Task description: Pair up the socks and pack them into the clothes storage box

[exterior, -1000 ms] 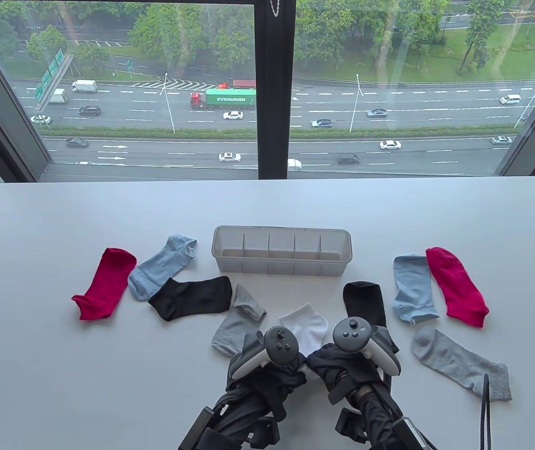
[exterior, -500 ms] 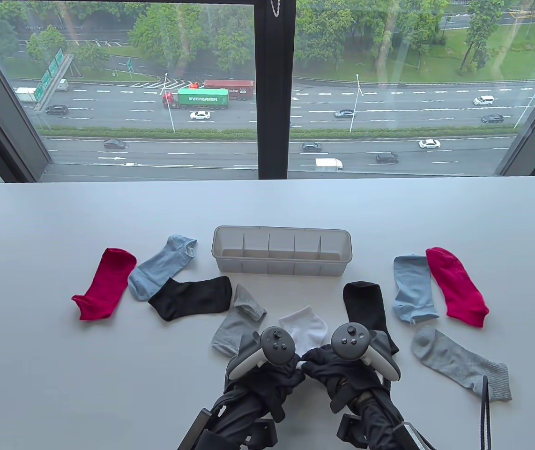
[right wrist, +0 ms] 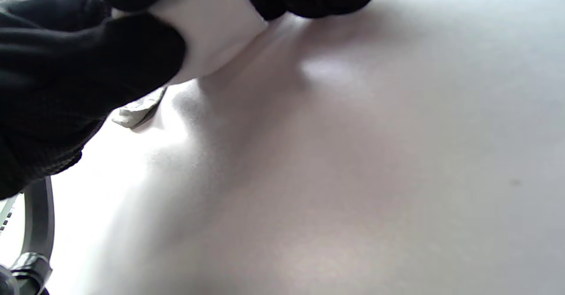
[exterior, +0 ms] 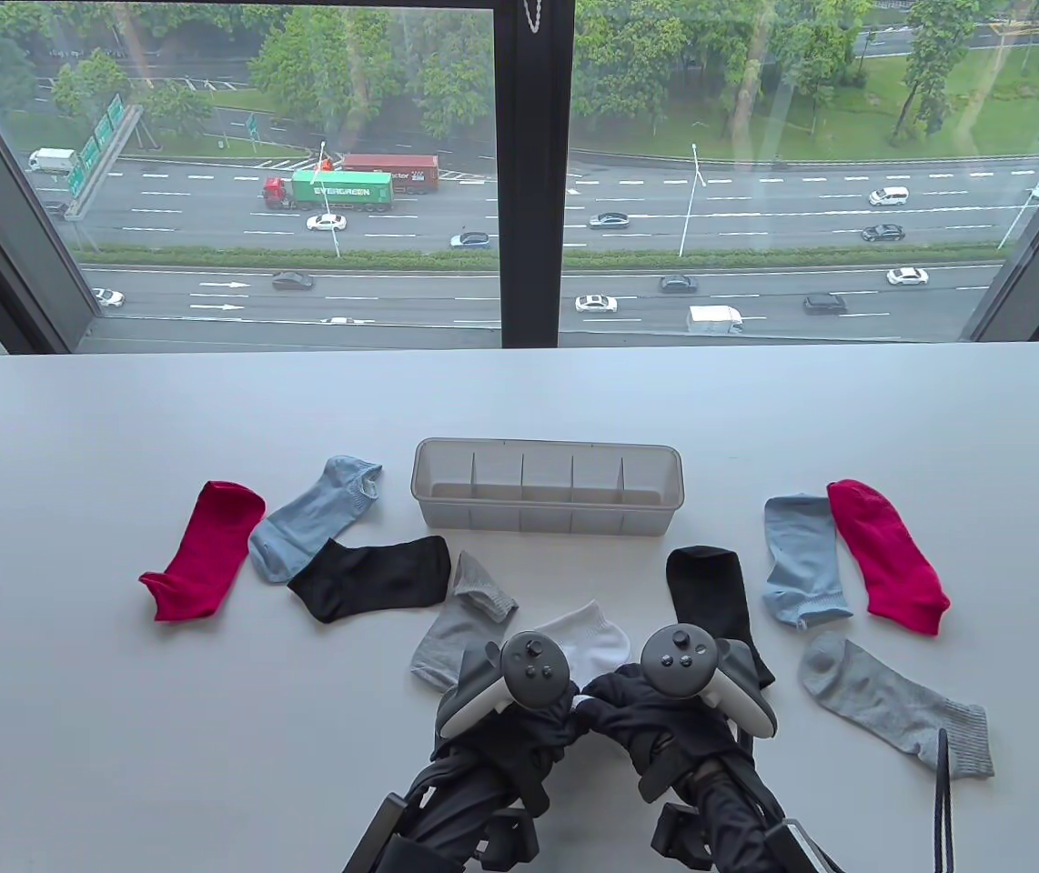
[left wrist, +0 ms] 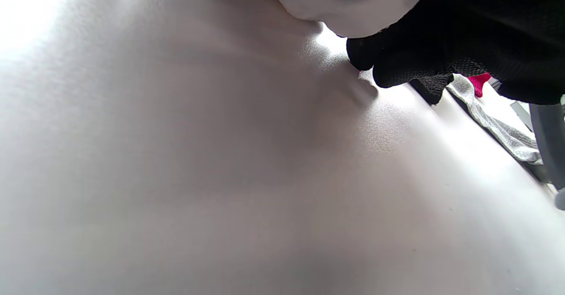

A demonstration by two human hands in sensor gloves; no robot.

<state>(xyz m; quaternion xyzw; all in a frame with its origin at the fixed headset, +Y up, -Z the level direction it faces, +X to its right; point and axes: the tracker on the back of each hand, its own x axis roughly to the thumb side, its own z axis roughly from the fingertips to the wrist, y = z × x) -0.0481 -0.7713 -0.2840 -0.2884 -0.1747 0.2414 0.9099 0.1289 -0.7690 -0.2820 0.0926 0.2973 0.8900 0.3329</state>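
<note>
I have both hands on the white cotton ankle sock (exterior: 594,637) near the counter's (exterior: 119,727) front edge: my left hand (exterior: 533,718) and right hand (exterior: 638,714) each pinch its near end with curled gloved fingers. The translucent grey divided plastic storage box (exterior: 547,486) sits mid-counter, beyond the white sock, its compartments holding no socks.

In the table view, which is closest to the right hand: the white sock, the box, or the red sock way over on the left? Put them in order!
From the right hand:
1. white sock, held between both hands
2. storage box, straight behind, mid-table
3. left red sock, far left
</note>
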